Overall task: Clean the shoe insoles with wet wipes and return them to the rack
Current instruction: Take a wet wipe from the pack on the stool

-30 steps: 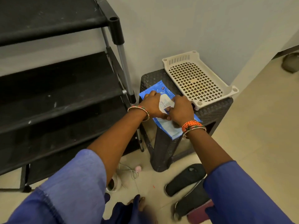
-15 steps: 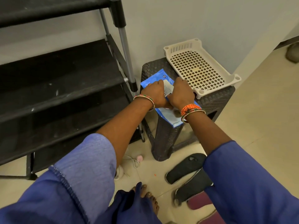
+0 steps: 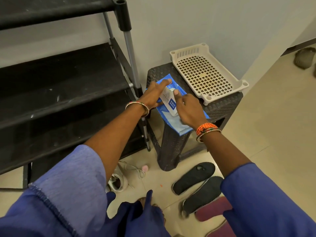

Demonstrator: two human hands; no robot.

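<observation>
A blue wet-wipe pack (image 3: 172,120) lies on the dark woven stool (image 3: 220,106), its near end hanging over the stool's edge. Its white flap label (image 3: 168,100) sits between my hands. My left hand (image 3: 153,96) rests on the pack's left side with straight fingers, one fingertip at the flap's far end. My right hand (image 3: 189,111) lies on the right side, its fingertips pressing the flap. Two black insoles (image 3: 194,177) lie side by side on the floor below the stool. The black shoe rack (image 3: 65,79) stands to the left.
A cream perforated plastic tray (image 3: 205,72) takes up the stool's far half. On the floor are a white laced shoe (image 3: 118,183), a small pink object (image 3: 145,167) and maroon footwear (image 3: 213,209) beside the insoles. My bare foot (image 3: 145,201) is below.
Both hands were curled together over the flap. Now their fingers are stretched out flat on the pack, and the white label shows between them. The view has shifted slightly.
</observation>
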